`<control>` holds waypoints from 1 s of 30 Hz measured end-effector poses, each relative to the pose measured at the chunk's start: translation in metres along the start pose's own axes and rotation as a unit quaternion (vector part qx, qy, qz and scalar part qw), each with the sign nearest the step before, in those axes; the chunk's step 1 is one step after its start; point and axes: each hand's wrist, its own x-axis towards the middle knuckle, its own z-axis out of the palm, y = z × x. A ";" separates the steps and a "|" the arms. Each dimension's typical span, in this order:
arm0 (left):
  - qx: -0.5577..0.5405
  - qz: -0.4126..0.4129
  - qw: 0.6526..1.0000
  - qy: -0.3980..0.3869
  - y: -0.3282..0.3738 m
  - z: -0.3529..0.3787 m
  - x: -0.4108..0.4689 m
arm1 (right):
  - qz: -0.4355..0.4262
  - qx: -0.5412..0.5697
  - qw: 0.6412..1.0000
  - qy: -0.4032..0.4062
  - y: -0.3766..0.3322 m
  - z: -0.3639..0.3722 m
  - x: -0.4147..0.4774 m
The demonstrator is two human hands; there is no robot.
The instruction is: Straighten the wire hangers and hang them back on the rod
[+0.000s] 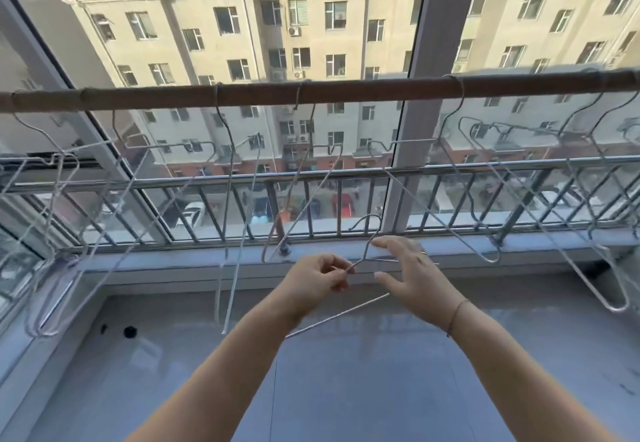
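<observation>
One wire hanger [337, 315], hook up, long axis down-left; left hand [318, 277] pinching

Bare forearms [221, 365]; right hand [412, 268]: ring [423, 253], thin wrist bracelet [455, 316].

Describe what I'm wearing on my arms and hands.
No sleeves show on either arm. The right hand has a ring on one finger, and a thin brownish bracelet circles that wrist. The left hand wears nothing visible.

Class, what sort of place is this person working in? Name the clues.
Probably an enclosed apartment balcony, high up: a brown rod strung with wire hangers, a metal railing behind glass, and a neighbouring block opposite.
</observation>
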 end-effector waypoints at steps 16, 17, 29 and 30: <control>-0.120 0.084 0.988 0.041 0.025 0.074 -0.035 | 0.106 0.234 0.964 0.067 -0.020 -0.038 -0.062; -0.154 0.088 0.984 0.031 0.034 0.078 -0.033 | 0.103 0.248 0.960 0.083 -0.024 -0.043 -0.062; -0.259 0.144 0.953 0.065 0.126 0.062 -0.009 | 0.057 0.397 0.901 0.164 -0.064 -0.103 -0.022; -0.258 0.143 0.953 0.074 0.133 0.059 -0.006 | 0.055 0.403 0.899 0.166 -0.067 -0.106 -0.015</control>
